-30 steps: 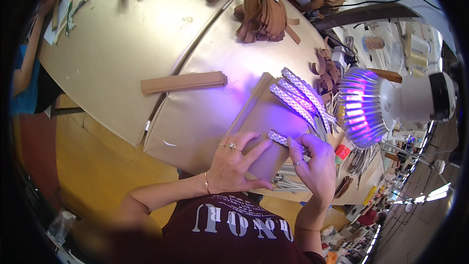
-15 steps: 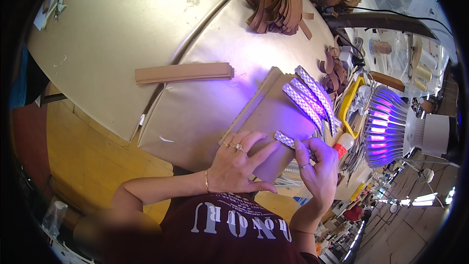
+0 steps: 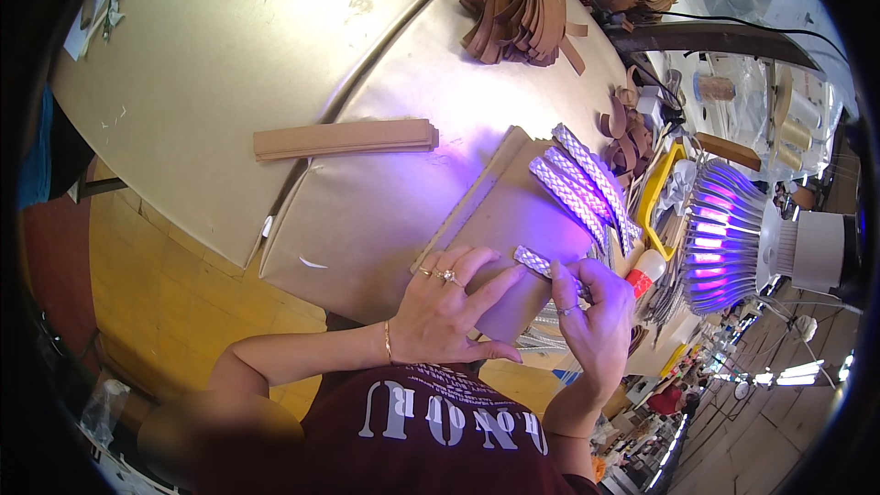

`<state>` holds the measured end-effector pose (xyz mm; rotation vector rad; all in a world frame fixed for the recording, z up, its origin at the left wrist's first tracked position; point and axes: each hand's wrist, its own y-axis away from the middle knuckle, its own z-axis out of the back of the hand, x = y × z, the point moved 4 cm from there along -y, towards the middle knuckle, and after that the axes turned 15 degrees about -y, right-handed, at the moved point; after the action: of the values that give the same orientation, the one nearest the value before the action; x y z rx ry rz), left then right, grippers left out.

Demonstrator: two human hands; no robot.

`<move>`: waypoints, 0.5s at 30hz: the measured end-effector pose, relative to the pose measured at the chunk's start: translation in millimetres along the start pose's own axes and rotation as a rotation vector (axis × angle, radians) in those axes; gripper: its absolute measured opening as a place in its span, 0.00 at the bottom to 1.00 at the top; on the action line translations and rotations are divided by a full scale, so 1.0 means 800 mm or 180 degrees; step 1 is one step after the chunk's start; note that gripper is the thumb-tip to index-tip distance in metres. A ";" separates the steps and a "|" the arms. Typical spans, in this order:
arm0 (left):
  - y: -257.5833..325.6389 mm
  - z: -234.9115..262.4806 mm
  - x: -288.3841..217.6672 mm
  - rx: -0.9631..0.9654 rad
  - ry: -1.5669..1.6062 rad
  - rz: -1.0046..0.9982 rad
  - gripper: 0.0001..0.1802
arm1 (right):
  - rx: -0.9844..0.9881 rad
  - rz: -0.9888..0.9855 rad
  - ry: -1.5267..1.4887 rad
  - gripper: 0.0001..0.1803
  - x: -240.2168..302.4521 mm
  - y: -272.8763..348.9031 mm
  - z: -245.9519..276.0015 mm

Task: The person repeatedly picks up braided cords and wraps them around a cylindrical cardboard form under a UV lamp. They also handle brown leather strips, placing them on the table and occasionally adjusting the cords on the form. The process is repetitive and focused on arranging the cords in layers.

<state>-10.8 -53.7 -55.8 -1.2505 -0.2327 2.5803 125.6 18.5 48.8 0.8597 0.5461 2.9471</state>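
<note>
My right hand [image 3: 596, 307] pinches a short braided strip [image 3: 533, 262] between thumb and fingers. The strip's pale woven end sticks out to the left over a brown board [image 3: 500, 211]. My left hand [image 3: 449, 307] rests on the near left part of this board, fingers spread, holding nothing. Several more braided strips [image 3: 573, 188], tinted violet by the light, lie in a fanned pile on the board's far right side.
A finned lamp [image 3: 720, 238] glows violet at the right. Beside it are a yellow frame [image 3: 658, 197] and a white-and-red bottle [image 3: 645, 272]. A stack of tan strips [image 3: 346, 138] lies on the padded table [image 3: 367, 211]. Bundled brown strips [image 3: 518, 9] sit at the back.
Almost nothing differs. The braided strip stays in my right hand, with at most a tiny shift of its fingers, and my left hand keeps its place on the board.
</note>
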 end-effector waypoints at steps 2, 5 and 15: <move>0.001 -0.002 0.001 0.0034 0.0093 0.0033 0.49 | 0.0011 0.0019 0.0005 0.12 0.000 -0.001 0.000; 0.001 -0.002 0.000 0.0016 0.0082 0.0023 0.49 | 0.0086 0.0010 -0.0110 0.12 -0.002 -0.003 0.000; -0.014 0.008 0.001 0.0198 0.0017 -0.0090 0.54 | -0.0141 -0.0009 -0.0254 0.13 -0.005 0.003 0.001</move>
<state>-14.7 -43.1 -49.2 -1.2233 -0.1666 2.5400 129.7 16.0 48.2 0.9661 0.4758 2.8957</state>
